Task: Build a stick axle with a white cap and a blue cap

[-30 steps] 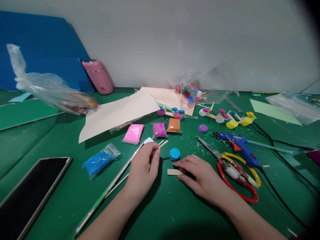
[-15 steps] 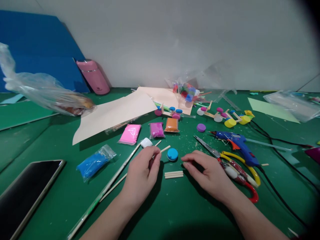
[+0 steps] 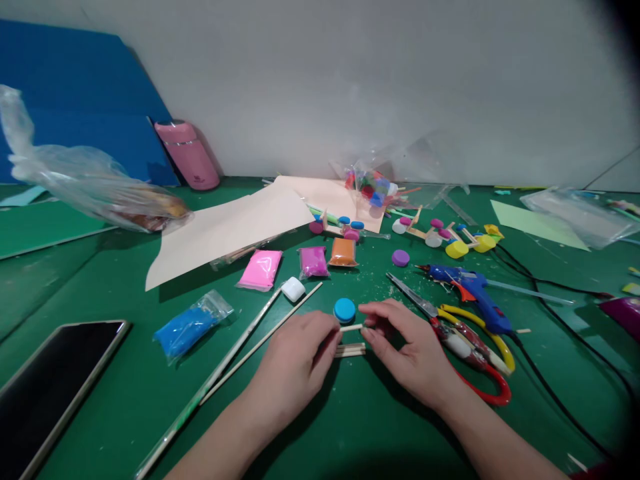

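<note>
1. Your left hand (image 3: 300, 353) pinches a short stick (image 3: 351, 327) between thumb and fingers, just on the near side of the blue cap (image 3: 345, 309).
2. Your right hand (image 3: 413, 350) has thumb and forefinger narrowly parted at that stick's right end; whether they grip it cannot be told.
3. Done: a row of short sticks (image 3: 351, 351) lies side by side on the green table (image 3: 345, 413), partly behind your left fingers. Wheeled models (image 3: 456, 250) stand assembled at far right.
4. Left, in my judgement: the held stick is not yet laid down, and the long stick (image 3: 265, 340), to the left, remains whole.
5. Markings: the pink flask (image 3: 190, 157), far left, bears a small mark, illegible. No other writing found readable.
</note>
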`<action>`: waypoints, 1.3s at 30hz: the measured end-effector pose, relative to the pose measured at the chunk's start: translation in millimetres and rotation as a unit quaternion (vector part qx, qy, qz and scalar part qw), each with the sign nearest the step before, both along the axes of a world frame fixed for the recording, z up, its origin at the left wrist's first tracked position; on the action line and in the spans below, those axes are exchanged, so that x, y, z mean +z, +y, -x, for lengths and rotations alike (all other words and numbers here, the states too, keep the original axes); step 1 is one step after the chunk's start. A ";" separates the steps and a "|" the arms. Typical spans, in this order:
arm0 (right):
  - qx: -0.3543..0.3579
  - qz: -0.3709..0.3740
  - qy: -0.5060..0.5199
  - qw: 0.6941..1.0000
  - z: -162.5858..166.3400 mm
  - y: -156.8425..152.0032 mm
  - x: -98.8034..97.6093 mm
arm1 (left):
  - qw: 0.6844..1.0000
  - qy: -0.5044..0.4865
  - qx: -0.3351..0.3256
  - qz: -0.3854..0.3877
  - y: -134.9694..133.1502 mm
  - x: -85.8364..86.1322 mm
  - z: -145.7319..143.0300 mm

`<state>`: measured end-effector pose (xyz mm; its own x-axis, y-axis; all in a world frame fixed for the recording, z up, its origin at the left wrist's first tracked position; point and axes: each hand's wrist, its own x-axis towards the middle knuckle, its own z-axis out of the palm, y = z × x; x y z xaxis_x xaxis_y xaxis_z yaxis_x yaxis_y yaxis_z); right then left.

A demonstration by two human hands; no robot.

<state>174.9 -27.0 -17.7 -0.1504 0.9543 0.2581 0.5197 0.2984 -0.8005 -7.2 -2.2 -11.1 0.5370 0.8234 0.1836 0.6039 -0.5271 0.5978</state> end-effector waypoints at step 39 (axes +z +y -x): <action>0.095 0.058 -0.186 0.976 0.6 0.0 0.3 | 0.997 -0.059 0.048 -0.001 11.2 -6.1 6.3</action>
